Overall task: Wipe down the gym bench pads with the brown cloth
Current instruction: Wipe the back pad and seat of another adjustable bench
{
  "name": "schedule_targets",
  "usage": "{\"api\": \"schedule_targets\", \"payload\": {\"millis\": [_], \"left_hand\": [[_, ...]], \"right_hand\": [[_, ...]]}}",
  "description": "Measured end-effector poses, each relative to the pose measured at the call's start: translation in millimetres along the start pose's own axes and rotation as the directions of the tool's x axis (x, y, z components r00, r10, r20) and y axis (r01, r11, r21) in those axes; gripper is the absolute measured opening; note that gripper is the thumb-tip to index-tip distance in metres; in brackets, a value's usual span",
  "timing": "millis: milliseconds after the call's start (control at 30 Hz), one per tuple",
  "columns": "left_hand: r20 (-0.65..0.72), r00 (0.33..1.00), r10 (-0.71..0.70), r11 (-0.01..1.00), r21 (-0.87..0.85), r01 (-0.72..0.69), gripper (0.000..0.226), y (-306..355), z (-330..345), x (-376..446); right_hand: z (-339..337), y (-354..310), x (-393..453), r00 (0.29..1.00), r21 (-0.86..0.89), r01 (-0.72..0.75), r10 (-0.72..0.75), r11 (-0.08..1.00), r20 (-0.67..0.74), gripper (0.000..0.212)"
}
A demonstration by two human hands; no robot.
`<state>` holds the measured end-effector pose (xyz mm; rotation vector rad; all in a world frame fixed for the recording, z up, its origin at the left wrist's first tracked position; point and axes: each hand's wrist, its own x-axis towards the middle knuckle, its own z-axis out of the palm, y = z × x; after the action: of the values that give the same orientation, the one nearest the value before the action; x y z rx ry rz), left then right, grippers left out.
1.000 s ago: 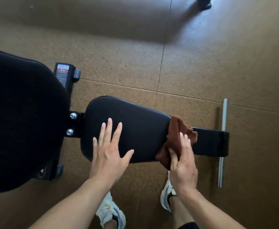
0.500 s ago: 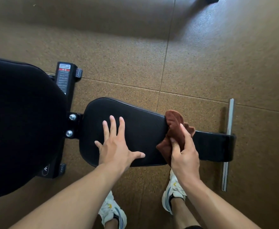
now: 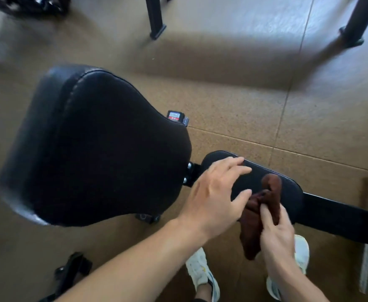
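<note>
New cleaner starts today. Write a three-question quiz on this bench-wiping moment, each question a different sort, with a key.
1. True or false: the right hand grips the crumpled brown cloth.
2. Multiple choice: the cloth's upper end lies on A) the large black padded backrest, B) the small black padded seat, C) the speckled brown floor.
3. Fill in: the left hand, fingers spread, is over the ____ pad.

Key: 1 true; 2 B; 3 seat.
</note>
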<state>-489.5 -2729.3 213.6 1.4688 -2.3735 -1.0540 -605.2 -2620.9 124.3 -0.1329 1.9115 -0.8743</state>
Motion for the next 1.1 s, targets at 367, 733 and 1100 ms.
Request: {"api": "schedule_targets", "payload": {"millis": [367,733,1100], "left_hand": [[-0.379,0.910,0.168,0.949,0.314,-0.045,0.027,10,-279,-24],[-0.222,0.965,-0.138,0.947,0.256,0.195,0.055,-37,-260,8],[-0.089,0.993,-0.081,0.949,0.297,0.104,0.049,-32,-270,31]], "right_hand": [[129,-148,-191,0.671,0.364,0.226,-0.415,0.904,0.614,0.044],[212,-166,-132,0.924,0.174,0.141,-0.193,0.974,0.331,0.087],[204,-188,-130,0.914,0.156,0.200,-0.241,0.967,0.326,0.070]]}}
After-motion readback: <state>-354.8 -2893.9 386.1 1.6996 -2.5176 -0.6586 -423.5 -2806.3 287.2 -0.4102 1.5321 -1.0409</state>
